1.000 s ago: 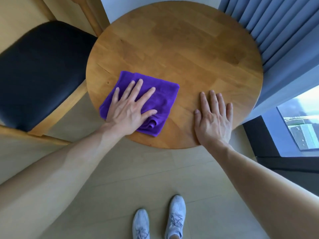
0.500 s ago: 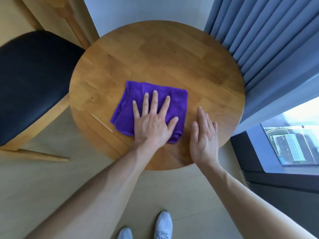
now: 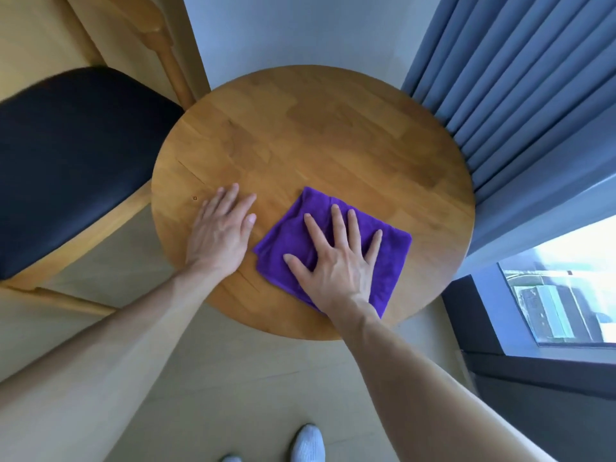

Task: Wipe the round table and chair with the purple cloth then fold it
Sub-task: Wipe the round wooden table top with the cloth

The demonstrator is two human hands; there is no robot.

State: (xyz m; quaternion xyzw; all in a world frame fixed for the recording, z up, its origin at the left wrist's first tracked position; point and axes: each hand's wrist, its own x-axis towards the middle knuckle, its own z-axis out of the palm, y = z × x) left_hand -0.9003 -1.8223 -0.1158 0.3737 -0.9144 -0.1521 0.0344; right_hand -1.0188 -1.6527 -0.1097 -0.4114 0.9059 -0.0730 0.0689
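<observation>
The purple cloth [image 3: 333, 248] has passed from under the left hand [image 3: 221, 233] to under the right hand [image 3: 336, 261], which now presses it with spread fingers. It has shifted rightward across the tabletop [image 3: 316, 128]. The left hand now rests flat on bare wood.

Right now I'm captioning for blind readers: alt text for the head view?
A right hand presses a folded purple cloth flat on a round wooden table; the left hand rests flat beside it. A black-seated chair stands left, blue curtains right.
</observation>
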